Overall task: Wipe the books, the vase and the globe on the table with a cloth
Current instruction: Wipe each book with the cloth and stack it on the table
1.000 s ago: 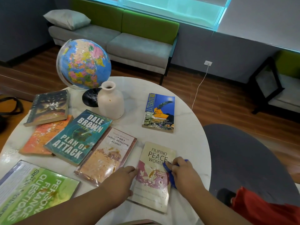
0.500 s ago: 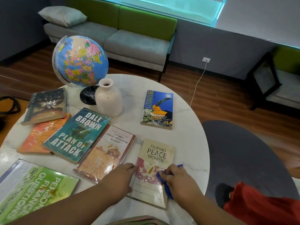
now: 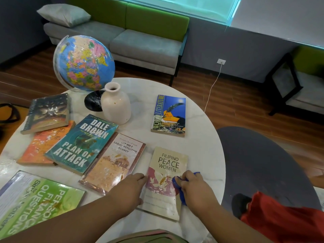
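While my right hand grips a bunched blue cloth and presses it on the lower right of the "Filipino Peace Women" book, my left hand lies open, its fingers reaching to that book's left edge and holding nothing. A brown smear shows on the cover just left of the cloth. The book lies flat at the near right of the round white marble counter.

To its left lies "The No. 1 Ladies' Detective Agency", with Dale Brown's "Plan of Attack" overlapping that book's left edge and an orange book. A dark paperback rests on the orange book's far end, and a large green book sits at the near left.

"World Literature" lies alone toward the far right. The cream vase stands upright near the middle, a small brown spot on its shoulder, and the globe stands just behind it. A grey and green sofa with a pillow lines the wall beyond.
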